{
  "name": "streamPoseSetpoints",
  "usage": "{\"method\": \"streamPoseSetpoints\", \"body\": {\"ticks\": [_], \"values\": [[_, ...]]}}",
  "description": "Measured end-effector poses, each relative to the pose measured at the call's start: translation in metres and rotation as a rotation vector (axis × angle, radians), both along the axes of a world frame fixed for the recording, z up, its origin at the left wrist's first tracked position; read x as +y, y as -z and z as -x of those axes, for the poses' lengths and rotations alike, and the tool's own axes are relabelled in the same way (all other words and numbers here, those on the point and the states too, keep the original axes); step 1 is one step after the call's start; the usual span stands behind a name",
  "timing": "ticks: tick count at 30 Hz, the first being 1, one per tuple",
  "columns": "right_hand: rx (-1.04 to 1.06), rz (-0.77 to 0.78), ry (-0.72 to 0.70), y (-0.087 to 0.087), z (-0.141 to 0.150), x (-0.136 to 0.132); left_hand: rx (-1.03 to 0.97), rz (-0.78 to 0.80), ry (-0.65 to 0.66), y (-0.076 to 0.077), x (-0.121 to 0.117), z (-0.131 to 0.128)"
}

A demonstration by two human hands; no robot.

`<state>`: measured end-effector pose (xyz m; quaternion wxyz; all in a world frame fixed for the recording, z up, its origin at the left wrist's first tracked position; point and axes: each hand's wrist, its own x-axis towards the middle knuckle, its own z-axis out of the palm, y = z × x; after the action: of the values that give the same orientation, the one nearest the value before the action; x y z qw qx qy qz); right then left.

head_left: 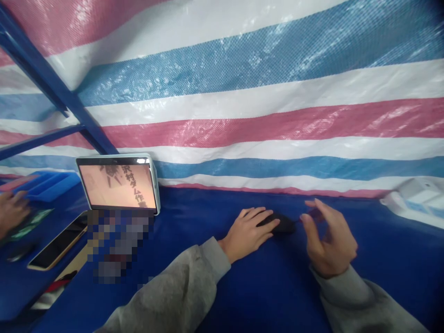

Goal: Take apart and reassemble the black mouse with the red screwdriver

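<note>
On the blue tabletop, my left hand [248, 233] lies over a black computer mouse [283, 224], its fingers stretched across the mouse's near end and holding it down. Just right of the mouse, my right hand [331, 238] is raised with bent fingers, and the thumb and forefinger tips stand apart. A thin dark line shows between the mouse and the right thumb, too small and blurred to name. The mouse's left part is hidden under my left fingers.
A tablet [120, 185] with a lit screen leans upright at the left. Beside it lie a phone [60, 240] and a blue tray [52, 185]. Another person's hand [12, 212] is at the far left. A white object [418, 201] stands at right. Striped sheeting [243, 134] hangs behind.
</note>
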<state>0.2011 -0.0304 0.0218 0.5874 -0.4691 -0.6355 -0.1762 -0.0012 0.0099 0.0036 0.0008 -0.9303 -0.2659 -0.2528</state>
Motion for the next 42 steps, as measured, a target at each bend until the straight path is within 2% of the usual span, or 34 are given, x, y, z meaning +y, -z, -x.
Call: {"method": "streamPoseSetpoints", "body": {"ticks": [8, 16, 26, 32, 38, 42], "values": [[0.189, 0.047, -0.084, 0.0075, 0.0020, 0.0012, -0.002, 0.005, 0.009, -0.0004, 0.0000, 0.0000], [0.122, 0.065, -0.100, 0.0092, 0.0018, -0.0018, -0.007, 0.009, 0.009, -0.0003, 0.0004, 0.0006], [0.074, -0.005, 0.000, 0.0085, -0.0032, 0.0030, -0.007, 0.017, 0.009, -0.0009, 0.0000, 0.0001], [0.128, 0.051, -0.078, 0.0062, -0.0004, 0.0002, -0.012, 0.021, 0.007, 0.0010, 0.0009, 0.0004], [0.148, -0.011, -0.024, 0.0060, 0.0012, 0.0031, -0.009, 0.028, 0.005, 0.0024, 0.0011, 0.0002], [0.130, -0.033, -0.040, 0.0056, 0.0000, 0.0028, -0.008, 0.027, 0.006, 0.0026, 0.0009, 0.0002]]}}
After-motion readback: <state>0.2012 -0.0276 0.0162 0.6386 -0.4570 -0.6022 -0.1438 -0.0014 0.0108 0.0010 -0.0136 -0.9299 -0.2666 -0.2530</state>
